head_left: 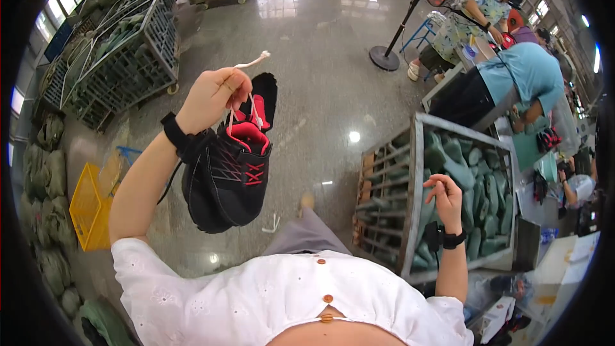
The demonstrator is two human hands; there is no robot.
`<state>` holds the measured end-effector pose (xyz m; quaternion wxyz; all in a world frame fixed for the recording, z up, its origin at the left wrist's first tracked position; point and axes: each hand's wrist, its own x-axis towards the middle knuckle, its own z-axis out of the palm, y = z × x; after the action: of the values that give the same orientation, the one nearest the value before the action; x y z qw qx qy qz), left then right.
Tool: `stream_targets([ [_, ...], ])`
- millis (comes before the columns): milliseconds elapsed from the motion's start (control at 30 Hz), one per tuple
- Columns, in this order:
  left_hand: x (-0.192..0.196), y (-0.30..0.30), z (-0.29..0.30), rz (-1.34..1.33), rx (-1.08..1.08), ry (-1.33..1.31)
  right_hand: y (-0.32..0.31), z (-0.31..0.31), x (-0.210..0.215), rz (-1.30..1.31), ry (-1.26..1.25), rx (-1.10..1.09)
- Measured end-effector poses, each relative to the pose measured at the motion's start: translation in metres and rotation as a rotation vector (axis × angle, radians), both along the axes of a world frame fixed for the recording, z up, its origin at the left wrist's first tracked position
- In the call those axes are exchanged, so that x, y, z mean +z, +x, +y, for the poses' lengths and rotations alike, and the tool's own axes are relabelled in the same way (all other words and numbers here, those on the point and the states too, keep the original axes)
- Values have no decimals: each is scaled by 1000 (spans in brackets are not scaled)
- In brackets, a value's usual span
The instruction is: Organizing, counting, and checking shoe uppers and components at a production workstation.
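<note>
From my left hand (218, 93), raised at the left, a pair of black shoes (234, 173) hangs by a thin white cord. My fingers are closed round the cord (252, 63), whose loose end sticks out beyond them. Red lining shows in the shoe openings, and red crossed stitching marks one side. At the right, my right hand (446, 195) hovers above a metal cage cart (413, 218) filled with green shoe lasts (471, 170). Its fingers are loosely bent and apart, with nothing held.
Left stand cage carts (128, 57) with green lasts, a yellow crate (90, 208) and stacked sacks (48, 182). Ahead, a floor fan (384, 57) stands near co-workers at a bench. One person in a blue shirt (522, 74) bends close beyond the right cart. White scraps (271, 223) lie on the floor.
</note>
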<state>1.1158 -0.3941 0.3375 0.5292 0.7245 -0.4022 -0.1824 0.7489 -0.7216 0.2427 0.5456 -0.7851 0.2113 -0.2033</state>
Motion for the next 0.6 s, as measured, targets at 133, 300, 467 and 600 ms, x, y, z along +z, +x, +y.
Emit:
stream_targets([
  [133, -11, 99, -55, -30, 21, 38, 134, -63, -37, 94, 48, 22],
  [300, 9, 208, -146, -120, -140, 107, 389, -87, -6, -95, -69, 305],
  [467, 12, 327, -273, -291, -226, 113, 621, -142, 39, -141, 490, 869],
  [600, -14, 447, -361, -62, -138, 5, 742, -217, 22, 128, 335, 1033],
])
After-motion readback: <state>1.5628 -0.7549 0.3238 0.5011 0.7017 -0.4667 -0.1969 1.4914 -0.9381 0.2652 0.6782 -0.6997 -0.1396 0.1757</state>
